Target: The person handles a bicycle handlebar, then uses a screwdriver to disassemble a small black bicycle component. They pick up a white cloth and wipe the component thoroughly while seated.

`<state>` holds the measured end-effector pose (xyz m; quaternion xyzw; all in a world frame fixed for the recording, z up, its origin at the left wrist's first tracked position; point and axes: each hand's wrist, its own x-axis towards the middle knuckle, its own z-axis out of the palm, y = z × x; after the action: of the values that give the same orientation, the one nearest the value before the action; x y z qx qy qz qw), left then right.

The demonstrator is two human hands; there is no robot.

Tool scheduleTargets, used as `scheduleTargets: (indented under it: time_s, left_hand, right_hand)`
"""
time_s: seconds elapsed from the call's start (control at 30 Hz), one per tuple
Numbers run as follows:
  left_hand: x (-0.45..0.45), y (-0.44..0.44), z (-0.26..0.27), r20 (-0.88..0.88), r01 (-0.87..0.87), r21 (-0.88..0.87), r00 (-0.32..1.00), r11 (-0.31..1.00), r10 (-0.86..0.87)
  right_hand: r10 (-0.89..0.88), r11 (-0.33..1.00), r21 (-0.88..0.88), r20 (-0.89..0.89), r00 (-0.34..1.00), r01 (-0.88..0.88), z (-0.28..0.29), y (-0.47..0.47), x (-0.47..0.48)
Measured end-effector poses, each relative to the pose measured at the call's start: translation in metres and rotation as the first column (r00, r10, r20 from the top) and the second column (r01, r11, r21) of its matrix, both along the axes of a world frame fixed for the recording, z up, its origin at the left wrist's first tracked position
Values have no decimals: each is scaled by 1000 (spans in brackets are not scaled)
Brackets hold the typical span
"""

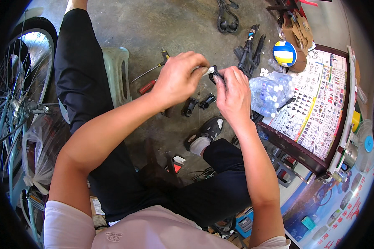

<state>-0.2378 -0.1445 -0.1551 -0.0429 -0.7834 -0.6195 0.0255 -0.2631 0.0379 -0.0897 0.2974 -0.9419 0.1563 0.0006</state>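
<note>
Between the fingertips of my left hand [178,79] is a small white wad [210,70], tissue or cloth, pressed against a small black ring-shaped part [214,77]. My right hand [234,93] grips that part between thumb and fingers; its far side is partly hidden. Both hands are raised in front of me, close together. On the concrete floor beneath them lie two black bicycle stems, one on the left [190,106] and one on the right [207,101]. Left of these lie a screwdriver with a yellow-and-black handle [165,57] and a red-handled tool [147,87], partly covered by my left forearm.
A pale plastic stool [117,73] stands by my left leg, with a bicycle wheel [34,40] farther left. Ahead lie a saddle [227,20] and a fork [247,46]. Wrapped bottles [269,93] and a volleyball [284,54] adjoin the chart-covered table [314,102] on the right.
</note>
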Motion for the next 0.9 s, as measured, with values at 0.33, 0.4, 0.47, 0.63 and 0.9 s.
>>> scheduleTargets:
  time_s: [0.33,0.4,0.47,0.63,0.9]
  left_hand:
    - [-19,-26,-15,566,-15,614,705,789,-428]
    - [-16,-29,-13,567,-61,704,648,708,-508]
    - [-16,-30,-11,578,-99,754,569,649,-585]
    - [-17,-29,-12,586,-141,779,511,611,-629]
    - [-13,-17,-15,505,123,345,811,931,-294]
  right_hand:
    - [113,991,85,-65,991,-108,4,-10,0]
    - [137,988,79,-80,987,-130,5,-11,0]
    - [159,985,73,-84,984,-153,4,-12,0]
    - [190,980,77,-80,978,-184,1,-11,0]
    - [192,980,62,-14,981,-190,-4,-10,7]
